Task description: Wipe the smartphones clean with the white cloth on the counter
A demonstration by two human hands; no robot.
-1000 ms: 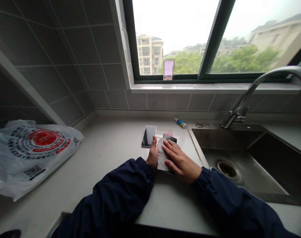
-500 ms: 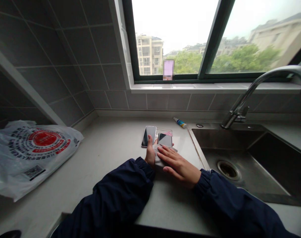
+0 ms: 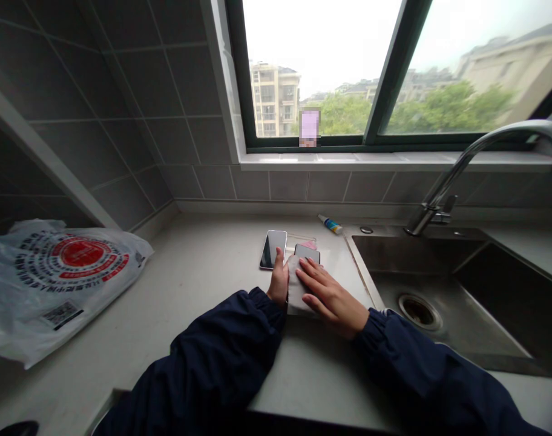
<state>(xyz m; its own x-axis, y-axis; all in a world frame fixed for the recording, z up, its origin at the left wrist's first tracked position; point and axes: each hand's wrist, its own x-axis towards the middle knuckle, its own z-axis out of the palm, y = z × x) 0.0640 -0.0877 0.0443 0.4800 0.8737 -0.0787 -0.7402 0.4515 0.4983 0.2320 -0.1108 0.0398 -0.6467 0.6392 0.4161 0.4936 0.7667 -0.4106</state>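
A dark-screened phone (image 3: 307,251) is held in my left hand (image 3: 279,280), whose thumb points up along its left side. Over the phone's lower part lies a light grey cloth (image 3: 296,289). My right hand (image 3: 331,297) lies flat on the cloth with its fingers stretched out, pressing it against the phone. A second phone (image 3: 273,249), dark-faced with a pale frame, lies on the counter just beyond my left thumb. Behind the held phone is a clear case (image 3: 298,237) with a pink patch.
A tube with a pointed tip (image 3: 330,224) lies near the back of the counter (image 3: 203,260). On the right are a steel sink (image 3: 466,290) and a chrome faucet (image 3: 443,175). A white plastic bag (image 3: 76,272) with red print sits at the left.
My right hand and the cloth have shifted slightly up over the phone, covering more of its screen. The held phone and my left hand have moved a little to the right.
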